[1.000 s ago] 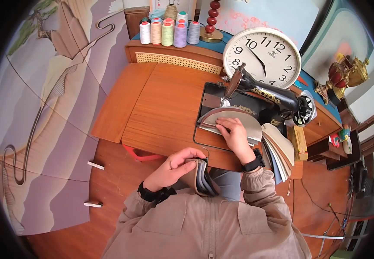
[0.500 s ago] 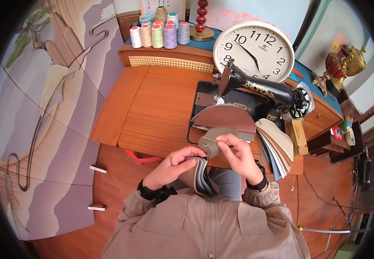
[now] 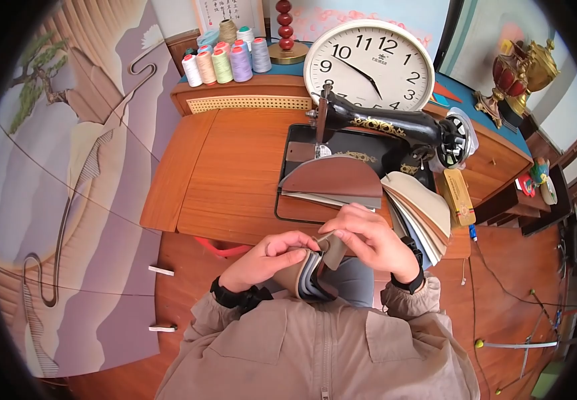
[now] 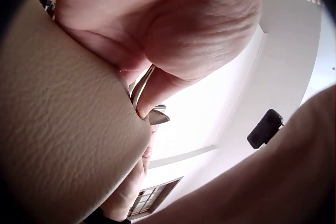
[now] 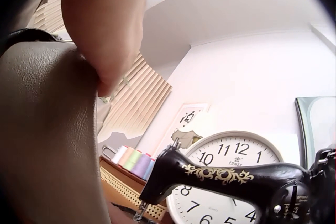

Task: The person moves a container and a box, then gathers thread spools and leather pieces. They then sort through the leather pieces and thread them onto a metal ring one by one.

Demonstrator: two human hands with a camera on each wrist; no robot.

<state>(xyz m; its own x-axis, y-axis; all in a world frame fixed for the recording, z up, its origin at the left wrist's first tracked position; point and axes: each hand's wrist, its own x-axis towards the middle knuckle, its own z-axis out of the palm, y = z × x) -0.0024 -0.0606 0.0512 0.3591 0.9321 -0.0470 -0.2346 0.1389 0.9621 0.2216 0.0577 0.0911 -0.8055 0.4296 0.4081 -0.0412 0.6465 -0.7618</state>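
Both hands [image 3: 258, 264] pinch swatches [image 3: 310, 279] — only the head view shows the yellow box [image 3: 460, 197].

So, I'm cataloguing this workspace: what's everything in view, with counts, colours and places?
Sewing machine with scrollwork: one, black and gold, table's right side
Flat wooden table: one, orange-brown, centre
Round clock: one, white, behind machine
Cone-shaped thread spools: about ten, mixed pastels, back left
Beaded stand: one, red and gold, beside spools
Urn-shaped ornament: one, red and gold, back right
Long box: one, yellow, table's right edge
Half-round swatches: several, red-brown topmost, before machine
Fanned swatches: several, beige, brown, white, beside them
Swatch bundle: one, greys and browns, left grip
Loose-edged swatch: one, taupe, right grip
Landscape panel: one, purple and beige, left
Jacket: one, tan, worn
Left hand, right hand: two, bare, centre
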